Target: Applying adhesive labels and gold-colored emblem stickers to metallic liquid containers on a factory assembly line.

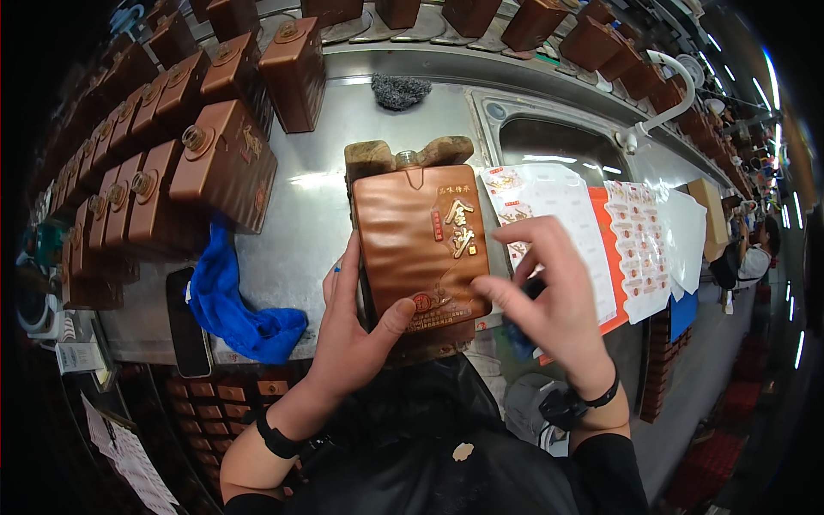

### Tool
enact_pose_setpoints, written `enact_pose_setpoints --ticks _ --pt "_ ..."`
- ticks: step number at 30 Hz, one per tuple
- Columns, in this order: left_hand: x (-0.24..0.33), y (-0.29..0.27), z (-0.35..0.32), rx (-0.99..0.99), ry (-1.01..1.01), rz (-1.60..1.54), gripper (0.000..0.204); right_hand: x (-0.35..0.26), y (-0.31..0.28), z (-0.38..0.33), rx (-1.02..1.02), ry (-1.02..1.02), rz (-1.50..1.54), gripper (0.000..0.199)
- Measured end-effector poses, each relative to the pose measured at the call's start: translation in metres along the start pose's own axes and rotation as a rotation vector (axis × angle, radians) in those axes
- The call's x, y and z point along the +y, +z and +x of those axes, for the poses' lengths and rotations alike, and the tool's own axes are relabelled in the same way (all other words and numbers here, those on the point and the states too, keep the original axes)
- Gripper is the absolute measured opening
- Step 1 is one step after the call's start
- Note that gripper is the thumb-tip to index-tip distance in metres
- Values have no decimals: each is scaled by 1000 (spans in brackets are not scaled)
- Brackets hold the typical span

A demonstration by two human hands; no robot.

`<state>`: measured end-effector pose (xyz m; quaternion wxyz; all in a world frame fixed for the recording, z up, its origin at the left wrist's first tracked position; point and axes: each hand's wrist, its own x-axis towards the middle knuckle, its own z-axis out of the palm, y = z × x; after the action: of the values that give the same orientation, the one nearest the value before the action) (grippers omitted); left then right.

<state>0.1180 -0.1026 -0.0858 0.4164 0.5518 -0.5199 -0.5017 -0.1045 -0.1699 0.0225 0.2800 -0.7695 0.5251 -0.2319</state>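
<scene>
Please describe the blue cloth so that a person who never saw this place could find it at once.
Start at the steel counter in front of the person, left of the sink. The blue cloth lies crumpled at the counter's near edge, just left of the left hand and right of a dark phone. Among the rows of brown bottles, it is the only soft, bright blue thing.

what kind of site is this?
Likely a bottle labelling or packing line: rows of identical brown bottles on a steel bench, label sheets by the sink, and the left hand steadying one bottle.
</scene>
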Motion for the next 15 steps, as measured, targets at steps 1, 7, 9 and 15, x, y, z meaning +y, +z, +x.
enact_pose_setpoints --ticks 1,7,9,15 --pt "3 2 1 -9 5 1 100 6 8 -6 -44 7 49 53" --pt "14 9 4 17 -13 53 93 18 28 -21 19 33 68 81" --pt "9 9 3 48 2 14 92 29 37 -26 -3 114 185 86" --pt "8 10 6 29 -24 -60 91 44 44 -26 -107 318 567 93"
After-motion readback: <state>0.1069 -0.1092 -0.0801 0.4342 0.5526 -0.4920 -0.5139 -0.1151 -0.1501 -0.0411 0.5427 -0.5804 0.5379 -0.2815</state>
